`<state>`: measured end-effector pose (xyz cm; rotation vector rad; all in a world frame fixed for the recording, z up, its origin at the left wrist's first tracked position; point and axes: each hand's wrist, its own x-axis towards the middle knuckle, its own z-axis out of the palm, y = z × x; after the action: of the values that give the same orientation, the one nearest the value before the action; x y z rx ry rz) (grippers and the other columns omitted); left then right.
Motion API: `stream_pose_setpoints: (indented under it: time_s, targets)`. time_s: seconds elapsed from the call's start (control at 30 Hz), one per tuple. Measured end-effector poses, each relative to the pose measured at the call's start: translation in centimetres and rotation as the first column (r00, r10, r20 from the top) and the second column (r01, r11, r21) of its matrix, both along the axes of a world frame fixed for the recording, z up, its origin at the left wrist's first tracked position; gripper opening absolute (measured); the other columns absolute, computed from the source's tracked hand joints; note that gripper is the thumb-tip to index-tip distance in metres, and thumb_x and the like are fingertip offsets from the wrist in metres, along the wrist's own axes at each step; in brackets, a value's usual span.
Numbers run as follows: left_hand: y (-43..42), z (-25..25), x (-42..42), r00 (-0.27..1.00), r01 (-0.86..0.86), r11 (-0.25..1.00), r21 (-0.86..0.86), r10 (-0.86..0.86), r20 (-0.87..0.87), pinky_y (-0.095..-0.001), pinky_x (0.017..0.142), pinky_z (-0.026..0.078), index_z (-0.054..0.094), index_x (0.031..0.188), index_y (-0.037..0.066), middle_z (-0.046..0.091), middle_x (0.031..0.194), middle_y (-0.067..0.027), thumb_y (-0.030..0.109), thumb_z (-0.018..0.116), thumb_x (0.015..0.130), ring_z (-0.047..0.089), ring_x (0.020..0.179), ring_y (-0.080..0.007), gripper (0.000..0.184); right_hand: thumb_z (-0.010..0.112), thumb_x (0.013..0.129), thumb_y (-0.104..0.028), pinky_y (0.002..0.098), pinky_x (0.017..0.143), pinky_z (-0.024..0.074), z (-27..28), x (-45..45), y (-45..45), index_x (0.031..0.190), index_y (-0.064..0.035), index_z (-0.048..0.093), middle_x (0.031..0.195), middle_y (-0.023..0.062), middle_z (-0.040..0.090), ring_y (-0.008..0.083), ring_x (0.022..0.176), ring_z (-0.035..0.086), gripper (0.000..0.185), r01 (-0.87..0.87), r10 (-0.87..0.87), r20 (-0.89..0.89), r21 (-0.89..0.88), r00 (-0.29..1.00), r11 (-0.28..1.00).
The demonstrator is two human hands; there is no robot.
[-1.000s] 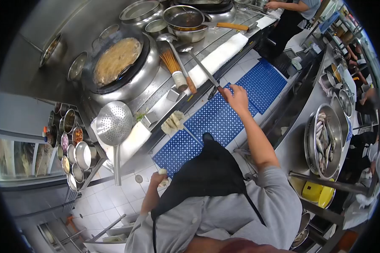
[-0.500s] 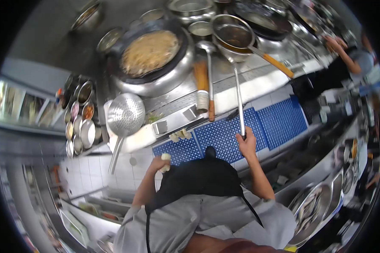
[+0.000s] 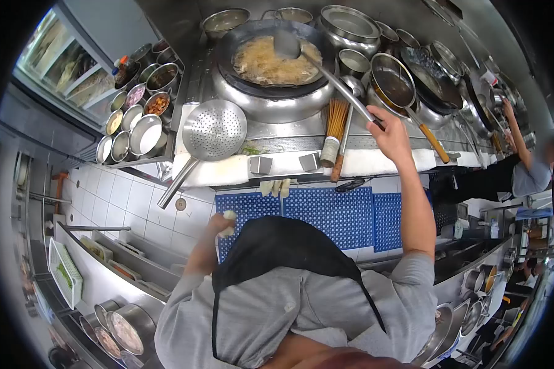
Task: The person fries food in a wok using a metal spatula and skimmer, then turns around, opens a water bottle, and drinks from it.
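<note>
My right hand (image 3: 390, 134) is closed round the dark grip of a long-handled metal spatula (image 3: 348, 93). Its blade hangs over the large wok (image 3: 224, 64), where pale brown food bubbles in liquid (image 3: 258, 61). Low at the left, my left hand (image 3: 218, 229) is wrapped round a crumpled pale cloth (image 3: 229, 216). A perforated skimmer (image 3: 214, 130) rests on the counter edge left of the wok. Between wok and right hand lie a bamboo brush (image 3: 334, 132) and a ladle with a wooden handle end (image 3: 338, 167).
Seasoning containers (image 3: 146, 134) stand at the left. A strainer with a yellow handle (image 3: 434, 142) rests on a pot at the right. A co-worker (image 3: 523, 172) stands farther right. Blue mats (image 3: 329, 209) cover the floor. Pots (image 3: 129, 329) and a green basket (image 3: 64, 270) are at the lower left.
The view has turned toward the wok. My right hand has raised the spatula and brought its blade over the wok. My left hand still holds the cloth.
</note>
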<state>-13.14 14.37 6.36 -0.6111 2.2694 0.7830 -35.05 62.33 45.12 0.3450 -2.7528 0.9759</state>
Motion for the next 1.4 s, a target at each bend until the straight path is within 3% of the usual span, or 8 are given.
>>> stream_pose_setpoints:
  time_s: [0.17, 0.3, 0.43, 0.6, 0.67, 0.9, 1.17, 1.4]
  targets:
    - [-2.4, -3.7, 6.1, 0.986, -0.107, 0.993, 0.053, 0.099, 0.136, -0.0425, 0.067, 0.059, 0.073, 0.101, 0.002, 0.073, 0.087, -0.0175, 0.052, 0.075, 0.073, 0.073, 0.082, -0.0293, 0.057, 0.070, 0.083, -0.017, 0.0392, 0.074, 0.0508, 5.1, 0.3, -4.2, 0.122, -0.0124, 0.068, 0.086, 0.0172, 0.070, 0.0304, 0.077, 0.066, 0.039, -0.085, 0.060, 0.095, 0.289, 0.994, 0.953]
    - [-1.5, 0.3, 7.5, 0.951, -0.198, 0.975, 0.095, 0.168, 0.259, -0.0406, 0.067, 0.059, 0.072, 0.102, 0.005, 0.072, 0.088, -0.0166, 0.053, 0.074, 0.074, 0.073, 0.082, -0.0298, 0.055, 0.068, 0.085, -0.018, 0.0418, 0.078, 0.0510, 4.5, -0.3, -7.8, 0.121, -0.0114, 0.068, 0.089, 0.0189, 0.070, 0.0329, 0.084, 0.067, 0.037, -0.131, 0.108, 0.086, 0.325, 0.990, 0.937]
    - [-2.1, -3.8, 7.5, 0.992, 0.074, 0.996, 0.056, -0.079, 0.093, -0.0435, 0.063, 0.060, 0.073, 0.093, 0.001, 0.073, 0.089, -0.0175, 0.032, 0.079, 0.067, 0.073, 0.077, -0.0311, 0.041, 0.064, 0.086, -0.016, 0.0458, 0.083, 0.0518, 5.0, 0.0, -10.1, 0.122, -0.0136, 0.068, 0.094, 0.0211, 0.070, 0.0366, 0.092, 0.068, 0.036, -0.119, 0.099, 0.068, 0.469, 0.993, 0.875]
    - [-1.5, -4.3, 5.8, 0.999, -0.036, 0.997, 0.065, 0.038, -0.038, -0.0425, 0.077, 0.057, 0.073, 0.092, 0.000, 0.072, 0.092, -0.0232, 0.038, 0.079, 0.067, 0.072, 0.085, -0.0332, 0.046, 0.064, 0.085, -0.017, 0.0462, 0.081, 0.0547, 8.9, 1.9, -10.6, 0.122, -0.0171, 0.069, 0.092, 0.0204, 0.071, 0.0361, 0.089, 0.069, 0.037, -0.062, 0.051, 0.038, 0.741, 0.998, 0.669]
    - [-0.8, -1.9, 4.6, 0.993, -0.121, 0.988, 0.097, 0.122, -0.005, -0.0422, 0.078, 0.057, 0.073, 0.093, 0.000, 0.072, 0.093, -0.0240, 0.038, 0.080, 0.066, 0.072, 0.086, -0.0335, 0.047, 0.062, 0.086, -0.013, 0.0439, 0.074, 0.0565, 8.4, 1.9, -10.1, 0.109, -0.0113, 0.070, 0.086, 0.0192, 0.071, 0.0347, 0.083, 0.071, 0.024, -0.009, 0.099, -0.068, 0.779, 0.993, 0.627]
    - [-1.6, 0.7, 4.0, 0.981, -0.192, 0.964, 0.186, 0.194, 0.005, -0.0418, 0.068, 0.058, 0.073, 0.097, 0.004, 0.073, 0.089, -0.0166, 0.041, 0.076, 0.076, 0.073, 0.079, -0.0288, 0.043, 0.060, 0.087, -0.010, 0.0389, 0.065, 0.0573, 2.7, -0.3, -7.4, 0.095, -0.0076, 0.070, 0.079, 0.0150, 0.066, 0.0317, 0.074, 0.069, 0.013, 0.193, 0.203, -0.358, 0.808, 0.911, 0.557]
    - [-3.0, -1.1, 7.6, 0.979, -0.196, 0.979, 0.052, 0.198, -0.046, -0.0392, 0.066, 0.057, 0.075, 0.091, 0.005, 0.073, 0.082, -0.0130, 0.044, 0.074, 0.078, 0.072, 0.076, -0.0268, 0.042, 0.060, 0.085, -0.009, 0.0420, 0.068, 0.0577, -3.7, -6.9, -6.2, 0.114, -0.0130, 0.067, 0.093, 0.0185, 0.065, 0.0339, 0.087, 0.067, 0.030, 0.226, 0.035, -0.326, 0.725, 0.945, 0.651]
    - [-2.4, 0.8, 11.0, 0.945, -0.318, 0.943, 0.099, 0.307, 0.108, -0.0442, 0.070, 0.059, 0.071, 0.101, 0.000, 0.072, 0.096, -0.0186, 0.039, 0.078, 0.067, 0.072, 0.085, -0.0305, 0.052, 0.064, 0.081, -0.010, 0.0444, 0.071, 0.0575, -7.8, -12.5, -7.9, 0.122, -0.0171, 0.064, 0.095, 0.0184, 0.065, 0.0349, 0.087, 0.068, 0.042, 0.193, 0.038, -0.317, 0.664, 0.948, 0.723]
